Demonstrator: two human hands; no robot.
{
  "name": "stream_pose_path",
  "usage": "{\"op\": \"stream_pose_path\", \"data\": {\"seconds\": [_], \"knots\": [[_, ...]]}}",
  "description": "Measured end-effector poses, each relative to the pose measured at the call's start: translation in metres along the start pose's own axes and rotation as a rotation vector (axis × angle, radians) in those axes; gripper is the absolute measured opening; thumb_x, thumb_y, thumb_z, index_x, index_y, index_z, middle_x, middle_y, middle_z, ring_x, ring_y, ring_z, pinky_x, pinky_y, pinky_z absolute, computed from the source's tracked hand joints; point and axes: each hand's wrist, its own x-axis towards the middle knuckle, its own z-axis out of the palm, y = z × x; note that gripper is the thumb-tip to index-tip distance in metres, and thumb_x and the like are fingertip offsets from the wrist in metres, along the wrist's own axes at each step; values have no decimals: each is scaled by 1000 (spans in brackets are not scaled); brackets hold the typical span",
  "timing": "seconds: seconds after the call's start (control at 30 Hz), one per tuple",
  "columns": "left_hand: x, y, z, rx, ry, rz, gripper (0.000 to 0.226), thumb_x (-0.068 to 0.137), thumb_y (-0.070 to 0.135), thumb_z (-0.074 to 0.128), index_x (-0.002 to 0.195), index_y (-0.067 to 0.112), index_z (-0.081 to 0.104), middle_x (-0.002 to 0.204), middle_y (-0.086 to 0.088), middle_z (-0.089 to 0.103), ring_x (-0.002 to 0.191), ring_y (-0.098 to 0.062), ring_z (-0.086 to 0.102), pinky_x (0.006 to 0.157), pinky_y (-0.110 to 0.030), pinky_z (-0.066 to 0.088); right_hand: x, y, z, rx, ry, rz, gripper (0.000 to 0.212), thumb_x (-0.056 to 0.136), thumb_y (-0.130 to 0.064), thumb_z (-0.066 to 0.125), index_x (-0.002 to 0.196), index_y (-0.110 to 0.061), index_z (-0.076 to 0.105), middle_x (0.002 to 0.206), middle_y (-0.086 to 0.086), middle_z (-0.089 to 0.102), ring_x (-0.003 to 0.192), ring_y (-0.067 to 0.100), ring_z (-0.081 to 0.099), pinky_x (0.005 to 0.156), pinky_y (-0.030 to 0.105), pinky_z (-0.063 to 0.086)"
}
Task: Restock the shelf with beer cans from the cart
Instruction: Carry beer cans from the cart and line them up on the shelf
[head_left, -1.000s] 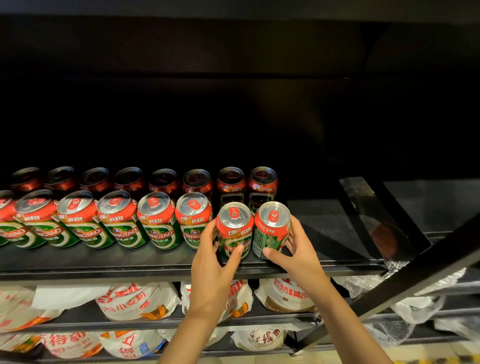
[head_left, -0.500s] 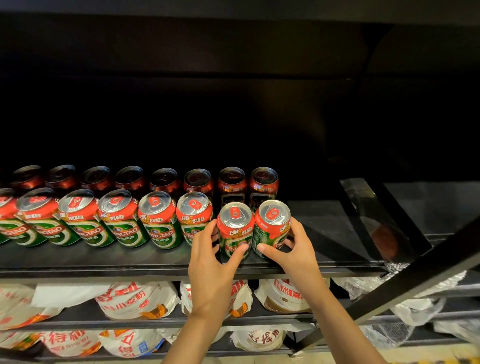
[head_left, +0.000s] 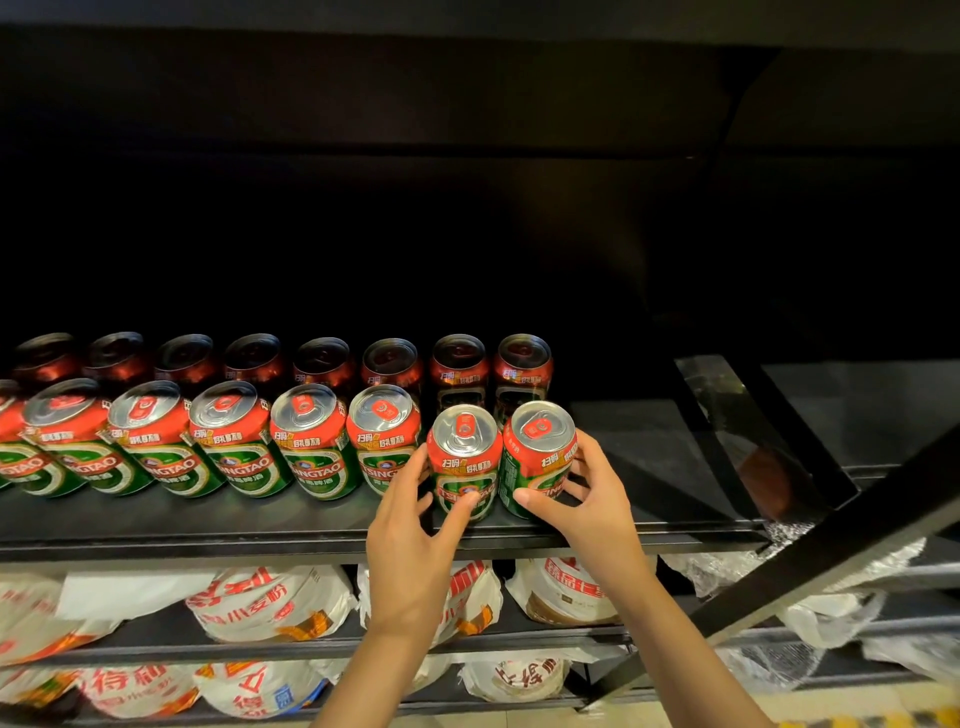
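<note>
Two red-and-green beer cans stand at the right end of the front row on the black shelf (head_left: 218, 525). My left hand (head_left: 410, 525) grips the left can (head_left: 463, 457), thumb on its front and fingers round its left side. My right hand (head_left: 587, 499) grips the right can (head_left: 537, 452), thumb low on its front, fingers behind its right side. The right can is turned so its logo faces partly left. Both cans stand on the shelf, touching each other.
A front row of several cans (head_left: 306, 441) runs left, with a back row (head_left: 457, 369) in shadow behind. Bare shelf surface (head_left: 649, 457) lies right of the cans. Bagged flour sacks (head_left: 270, 603) fill the lower shelves. A black diagonal brace (head_left: 831, 540) crosses at right.
Both hands stay on the two end cans. The right can has been rotated, so more of its green logo side shows. The cans sit slightly closer together.
</note>
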Motion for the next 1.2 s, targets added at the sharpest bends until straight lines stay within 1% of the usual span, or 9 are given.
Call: {"op": "stream_pose_path", "data": {"seconds": [0.1, 0.23, 0.33, 0.43, 0.57, 0.7, 0.87, 0.97, 1.2], "knots": [[-1, 1, 0, -38, -13, -17, 66, 82, 32, 67, 141, 31, 38, 135, 12, 50, 121, -3, 49, 95, -13, 40, -1, -3, 3, -44, 28, -9, 66, 69, -24, 83, 116, -45, 42, 123, -14, 51, 109, -5, 50, 76, 4, 43], [-1, 3, 1, -85, -10, 1, 56, 82, 26, 67, 129, 40, 40, 123, 31, 46, 122, -2, 49, 99, -16, 42, -3, -4, 7, -45, 64, -1, 68, 67, -24, 84, 120, -36, 42, 123, -10, 50, 108, -2, 50, 72, 1, 44], [-3, 5, 3, -91, 11, 27, 53, 83, 27, 65, 128, 41, 40, 127, 21, 49, 120, 8, 47, 98, -11, 41, -3, -4, 12, -11, 86, 6, 72, 66, -22, 85, 124, -28, 42, 123, -6, 51, 108, 1, 52, 71, 2, 46], [-5, 4, 6, -69, 57, 48, 53, 85, 24, 64, 133, 33, 43, 127, 11, 48, 120, 2, 46, 98, -11, 41, -3, -4, 15, 66, 86, 12, 71, 67, -17, 84, 123, -27, 42, 120, -7, 55, 103, -2, 56, 71, 3, 46], [-10, 2, 11, -39, 86, -25, 56, 84, 28, 67, 134, 29, 43, 126, 13, 46, 119, 2, 46, 96, -15, 39, -8, 2, 11, 51, 34, -4, 74, 70, -19, 82, 129, -33, 40, 123, -15, 53, 108, -10, 52, 77, 4, 45], [-14, -8, 15, 90, 111, -118, 60, 78, 30, 74, 130, 27, 45, 117, 16, 46, 111, -1, 45, 93, -22, 38, -13, 12, 5, -115, 34, -66, 75, 73, -17, 80, 124, -47, 34, 127, -19, 47, 118, -11, 44, 85, 2, 40], [-13, -9, 21, 64, 144, -131, 56, 76, 24, 76, 125, 26, 49, 114, 16, 49, 107, 3, 46, 87, -12, 34, -14, 19, 9, -161, 115, -90, 69, 73, -17, 80, 128, -34, 42, 126, -11, 52, 120, 3, 50, 96, 19, 45], [-13, -8, 22, 49, 160, -121, 54, 77, 22, 76, 125, 25, 50, 114, 15, 51, 108, 1, 47, 86, -8, 33, -13, 18, 11, -149, 141, -83, 68, 71, -16, 81, 125, -35, 43, 124, -10, 54, 118, 4, 51, 93, 15, 45], [-9, -8, 23, 38, 187, -93, 55, 80, 22, 73, 131, 20, 52, 120, 8, 53, 113, -8, 49, 93, -22, 39, -7, 13, 16, -88, 171, -18, 67, 71, -15, 81, 128, -28, 47, 124, -10, 55, 116, 0, 50, 85, 9, 41]]}}
